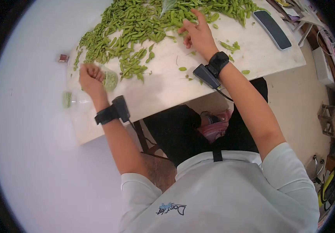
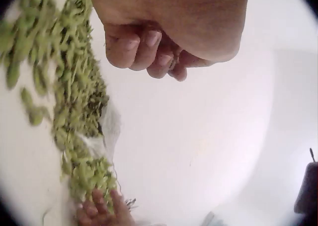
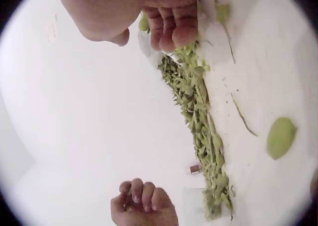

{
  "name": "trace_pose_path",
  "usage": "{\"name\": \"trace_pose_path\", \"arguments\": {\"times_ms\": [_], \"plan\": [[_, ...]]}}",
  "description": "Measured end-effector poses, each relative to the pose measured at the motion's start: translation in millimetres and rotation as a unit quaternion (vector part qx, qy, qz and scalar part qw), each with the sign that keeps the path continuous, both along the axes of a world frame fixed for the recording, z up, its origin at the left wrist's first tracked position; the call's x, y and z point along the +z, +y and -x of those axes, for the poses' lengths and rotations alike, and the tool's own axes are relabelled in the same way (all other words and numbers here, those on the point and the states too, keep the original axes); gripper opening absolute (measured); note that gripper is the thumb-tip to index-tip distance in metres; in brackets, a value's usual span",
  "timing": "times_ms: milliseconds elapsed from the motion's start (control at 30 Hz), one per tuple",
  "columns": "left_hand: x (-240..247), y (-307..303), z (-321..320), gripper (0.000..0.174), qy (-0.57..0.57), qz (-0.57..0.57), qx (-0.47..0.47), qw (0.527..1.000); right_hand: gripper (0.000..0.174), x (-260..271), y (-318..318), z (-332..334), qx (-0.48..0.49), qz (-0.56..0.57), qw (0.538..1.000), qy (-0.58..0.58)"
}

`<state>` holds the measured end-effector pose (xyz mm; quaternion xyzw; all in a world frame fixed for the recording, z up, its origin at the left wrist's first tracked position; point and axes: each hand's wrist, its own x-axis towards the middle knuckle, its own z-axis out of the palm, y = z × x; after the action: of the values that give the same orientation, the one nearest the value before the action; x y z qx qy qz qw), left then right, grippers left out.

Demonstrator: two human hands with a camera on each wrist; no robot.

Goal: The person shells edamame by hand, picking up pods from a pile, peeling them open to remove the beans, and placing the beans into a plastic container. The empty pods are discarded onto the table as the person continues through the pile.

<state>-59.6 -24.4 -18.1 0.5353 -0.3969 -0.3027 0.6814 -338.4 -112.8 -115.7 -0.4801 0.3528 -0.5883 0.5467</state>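
Note:
My left hand (image 1: 91, 77) is held up at the left of the table, beside a clear container (image 1: 115, 86) with shelled green beans in it. Its fingers are curled in toward the palm in the left wrist view, and no object shows clearly between them. My right hand (image 1: 200, 37) hovers at the near edge of a large pile of green soybean pods (image 1: 136, 27), index finger extended and the others loosely bent. In the right wrist view its fingertips (image 3: 184, 36) overlap the pile's end. A single pod (image 3: 281, 138) lies apart on the table.
A phone (image 1: 272, 29) lies at the table's right side. Another clear container with a green end (image 1: 67, 99) is at the left. Loose pods (image 1: 229, 46) and stem bits are scattered near the right hand. A white wall (image 1: 27, 116) borders the table's left.

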Motion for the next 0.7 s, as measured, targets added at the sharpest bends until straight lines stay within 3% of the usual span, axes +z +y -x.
{"name": "trace_pose_path", "arguments": {"times_ms": [67, 100, 167, 200, 333, 433, 533, 700], "plan": [[2, 8, -33, 0.037, -0.189, -0.085, 0.105, 0.973, 0.042, -1, -2, 4, 0.047, 0.001, 0.999, 0.019], [3, 12, -43, 0.035, -0.313, -0.142, 0.124, 0.931, 0.040, 0, -2, 4, 0.056, -0.004, 0.998, 0.033], [5, 19, -56, 0.034, -0.540, -0.245, 0.156, 0.790, 0.036, 2, -3, 4, 0.070, -0.013, 0.995, 0.062], [-1, 21, -58, 0.030, -0.581, -0.189, 0.173, 0.772, 0.034, 1, -4, 3, 0.070, -0.014, 0.996, 0.060], [-12, 9, -46, 0.023, -0.521, -0.098, 0.086, 0.843, 0.029, -3, -5, 3, 0.076, -0.019, 0.995, 0.060], [-12, -3, -7, 0.022, -0.511, -0.100, 0.003, 0.853, 0.027, -5, -5, 1, 0.079, -0.021, 0.995, 0.058], [-18, -16, 33, 0.018, -0.519, -0.152, -0.020, 0.841, 0.025, -6, -5, 3, 0.076, -0.014, 0.995, 0.068], [-59, -41, 24, 0.022, -0.585, -0.196, -0.056, 0.785, 0.022, -1, -2, 4, 0.079, -0.017, 0.995, 0.064]]}}
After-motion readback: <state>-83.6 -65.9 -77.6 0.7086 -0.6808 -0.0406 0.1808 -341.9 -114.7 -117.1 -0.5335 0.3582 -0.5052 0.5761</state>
